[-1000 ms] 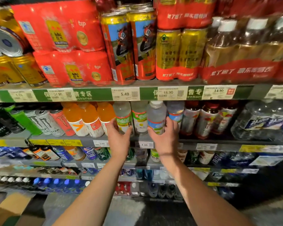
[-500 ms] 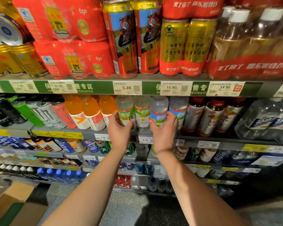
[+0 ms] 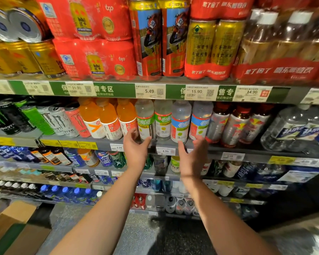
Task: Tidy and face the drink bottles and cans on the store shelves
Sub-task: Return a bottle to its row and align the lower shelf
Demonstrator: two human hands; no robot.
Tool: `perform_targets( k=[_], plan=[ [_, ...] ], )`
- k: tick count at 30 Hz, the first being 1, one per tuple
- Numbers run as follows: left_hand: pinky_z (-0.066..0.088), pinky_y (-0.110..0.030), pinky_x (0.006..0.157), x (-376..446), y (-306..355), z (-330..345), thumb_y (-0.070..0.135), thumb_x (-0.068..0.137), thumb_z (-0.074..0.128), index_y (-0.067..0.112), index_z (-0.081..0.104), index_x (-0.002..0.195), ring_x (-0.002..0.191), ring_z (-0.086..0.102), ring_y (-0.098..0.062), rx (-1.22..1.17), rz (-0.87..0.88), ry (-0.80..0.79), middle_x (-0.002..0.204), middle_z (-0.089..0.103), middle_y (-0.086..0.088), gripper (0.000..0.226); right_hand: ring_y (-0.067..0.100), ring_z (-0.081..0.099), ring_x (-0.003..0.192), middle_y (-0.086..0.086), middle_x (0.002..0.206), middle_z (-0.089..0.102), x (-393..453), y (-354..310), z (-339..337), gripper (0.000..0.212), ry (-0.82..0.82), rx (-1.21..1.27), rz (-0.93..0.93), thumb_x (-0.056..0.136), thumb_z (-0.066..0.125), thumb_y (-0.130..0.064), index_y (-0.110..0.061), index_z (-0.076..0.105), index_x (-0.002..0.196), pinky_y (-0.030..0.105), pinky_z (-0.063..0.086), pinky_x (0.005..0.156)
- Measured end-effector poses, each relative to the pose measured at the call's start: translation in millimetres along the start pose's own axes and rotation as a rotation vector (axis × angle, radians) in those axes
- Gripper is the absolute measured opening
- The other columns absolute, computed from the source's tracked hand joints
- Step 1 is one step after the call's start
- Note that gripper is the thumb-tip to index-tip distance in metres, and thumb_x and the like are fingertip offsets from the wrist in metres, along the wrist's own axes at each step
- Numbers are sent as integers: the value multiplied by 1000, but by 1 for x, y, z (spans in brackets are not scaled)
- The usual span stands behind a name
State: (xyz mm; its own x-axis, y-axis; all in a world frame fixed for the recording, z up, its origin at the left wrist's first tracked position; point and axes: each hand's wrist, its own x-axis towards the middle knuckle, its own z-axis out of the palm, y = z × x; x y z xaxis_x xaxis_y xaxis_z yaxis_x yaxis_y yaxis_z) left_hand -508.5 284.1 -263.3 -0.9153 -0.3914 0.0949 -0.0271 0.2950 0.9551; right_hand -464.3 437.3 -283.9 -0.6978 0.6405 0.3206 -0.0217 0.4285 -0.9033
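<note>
Four clear plastic electrolyte-drink bottles stand upright in a row on the grey metal middle shelf (image 3: 103, 144), long axes vertical, labels turned outward. The two green-labelled clear bottles (image 3: 145, 120) sit on the left of the row and the two blue-labelled clear bottles (image 3: 180, 122) on the right; neighbours stand just beside or touching one another, close to the shelf's front lip.

The left hand (image 3: 135, 146) is held in front of the lower part of the leftmost green-labelled bottle, fingers spread and loosely curved, gripping nothing. The right hand (image 3: 191, 153) is likewise loose-fingered and empty, just below the blue-labelled pair, its fingertips near their bases. Whether either hand touches a bottle cannot be told.

The row is hemmed in: orange-juice bottles with white labels (image 3: 107, 118) press in from the left, dark red-capped bottles with silver labels (image 3: 234, 124) from the right. Overhead, the upper shelf's green price strip (image 3: 114, 90) leaves only a little headroom above the caps. The open room is forward, toward the aisle. Above stand red shrink-wrapped can packs (image 3: 92, 57) and tall orange cans (image 3: 147, 39).
</note>
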Motion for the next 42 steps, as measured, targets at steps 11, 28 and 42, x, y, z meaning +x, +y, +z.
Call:
perform_targets(
  k=[11,28,42],
  plan=[
    [48,-32,98,-98,-34,-19,29,80,84,20,56,133,109,57,-14,4,8,-293,123,61,2,60,12,48,106,0,123,48,-85,33,-82,44,-66,-139,138,94,65,-35,-13,47,128,27,42,85],
    [54,-40,92,-231,-44,76,38,75,86,26,55,127,109,60,-18,189,-63,-590,121,62,-2,62,20,55,101,4,125,49,-70,128,-206,39,-101,-182,444,93,69,-29,-11,53,123,26,39,79],
    [51,-34,93,-249,-64,238,22,79,85,10,57,123,104,59,-20,99,-150,-453,114,62,-4,53,28,57,115,12,125,59,44,241,-220,46,-237,-242,388,89,73,-30,-6,55,124,26,42,87]
  ],
)
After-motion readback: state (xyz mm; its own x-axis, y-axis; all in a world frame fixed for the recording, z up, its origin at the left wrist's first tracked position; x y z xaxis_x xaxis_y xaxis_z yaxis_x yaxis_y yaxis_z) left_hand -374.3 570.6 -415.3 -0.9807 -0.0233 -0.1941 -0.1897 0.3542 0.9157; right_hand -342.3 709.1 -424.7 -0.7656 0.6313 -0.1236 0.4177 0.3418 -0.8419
